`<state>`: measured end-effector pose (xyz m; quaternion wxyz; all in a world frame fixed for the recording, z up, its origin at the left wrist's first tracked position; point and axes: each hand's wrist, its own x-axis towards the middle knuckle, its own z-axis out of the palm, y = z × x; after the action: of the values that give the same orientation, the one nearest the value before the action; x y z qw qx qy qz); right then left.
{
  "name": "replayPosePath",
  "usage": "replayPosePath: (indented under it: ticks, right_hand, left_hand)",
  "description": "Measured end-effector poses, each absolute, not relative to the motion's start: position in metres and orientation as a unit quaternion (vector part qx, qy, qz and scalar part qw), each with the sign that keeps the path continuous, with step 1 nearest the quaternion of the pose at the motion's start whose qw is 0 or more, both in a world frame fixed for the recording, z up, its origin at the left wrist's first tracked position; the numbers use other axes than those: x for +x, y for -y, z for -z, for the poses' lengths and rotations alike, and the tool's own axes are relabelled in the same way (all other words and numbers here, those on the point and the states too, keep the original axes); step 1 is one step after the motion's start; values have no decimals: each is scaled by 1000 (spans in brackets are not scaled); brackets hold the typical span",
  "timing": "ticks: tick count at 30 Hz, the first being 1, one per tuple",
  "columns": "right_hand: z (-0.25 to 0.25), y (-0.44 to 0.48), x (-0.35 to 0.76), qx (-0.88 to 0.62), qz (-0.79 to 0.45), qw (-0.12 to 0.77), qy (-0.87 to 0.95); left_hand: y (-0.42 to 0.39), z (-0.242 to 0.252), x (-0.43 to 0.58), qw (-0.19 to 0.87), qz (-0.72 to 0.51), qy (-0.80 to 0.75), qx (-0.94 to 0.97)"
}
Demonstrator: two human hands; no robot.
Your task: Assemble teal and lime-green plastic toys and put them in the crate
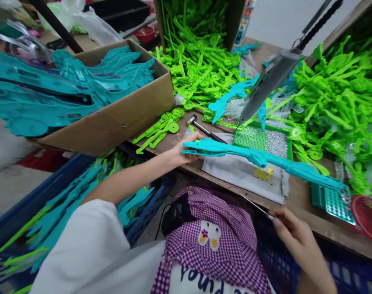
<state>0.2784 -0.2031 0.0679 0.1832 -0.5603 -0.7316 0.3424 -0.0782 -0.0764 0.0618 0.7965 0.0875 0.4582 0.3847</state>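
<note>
My left hand [187,151] is closed around the left end of a long turquoise plastic toy gun part [250,154]. The part stretches to the right over a grey cloth [229,171] with a yellow cartoon figure on it. Lower right, my right hand [296,237] pinches a thin pointed metal tool [256,206]; its tip points up and left, apart from the part. Behind the part lie a hammer [204,128] and a green tray [250,136] holding many small silver pieces. A grey power screwdriver [268,77] hangs above the tray.
A cardboard box [137,110] of turquoise shells stands at left. Green plastic pieces [201,69] heap at the back, and more [342,102] at right. A blue crate [8,212] with parts sits lower left. A red bowl [368,216] is at the right edge.
</note>
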Motion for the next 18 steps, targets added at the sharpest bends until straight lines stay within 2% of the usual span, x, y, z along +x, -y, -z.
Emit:
replayPosePath:
  ticks: [2, 4, 11, 18]
  right_hand:
    - [-72, 191, 230, -512, -311, 276, 752]
    - [-74, 171, 192, -463, -254, 324, 785]
    - [-78, 132, 164, -374, -80, 313, 869]
    - [-79, 128, 165, -347, -113, 325, 872]
  left_hand:
    - [78, -61, -76, 792, -391, -462, 83]
    - [80, -61, -74, 788, -396, -466, 76]
    - [85, -57, -73, 778, -396, -482, 73]
    - [86, -50, -72, 745, -400, -527, 81]
